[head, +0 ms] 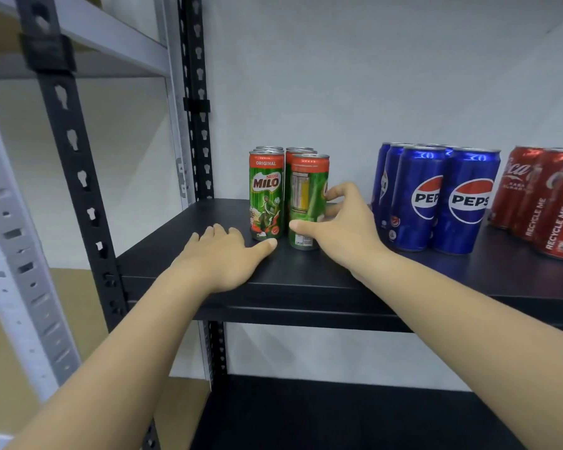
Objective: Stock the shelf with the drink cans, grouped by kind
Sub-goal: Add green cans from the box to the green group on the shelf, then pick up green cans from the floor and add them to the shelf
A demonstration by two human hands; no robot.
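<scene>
Front-right Milo can (307, 203): upright on the black shelf board (306, 277), wrapped low on its body by the right hand (342, 222), thumb across the front near the base, fingers curled round the far side. Label faces sideways; nutrition panel toward camera. Just left of that hand stands the front-left Milo can (266, 196), logo forward, close beside the held one; whether they touch I cannot tell. More Milo cans (285, 151) sit directly behind both, only the rims showing.

Left hand (223, 251): flat on the board, fingers spread and relaxed, thumb tip just short of the front-left can's base. Holds nothing.

Risks, as judged:
- Cans are tall and narrow; a low grip that twists or shoves could tip the held can into its neighbour and rock the rows behind.
- The left thumb is near enough to nudge the front-left can if that hand slides forward.
- The held can stands near the board's front edge; a pull toward the body could bring it off.

Right of the right hand, a clear gap, then the Pepsi cans (436, 196) in a tight block; beyond them the Coca-Cola cans (546, 203), partly cut by the frame edge.

Surface: matte black board, smooth-looking. Slotted black upright (78, 177) left of the left hand; a grey rack (13, 254) beyond it. Pale wall (371, 76) behind; another black board (338, 417) below.
</scene>
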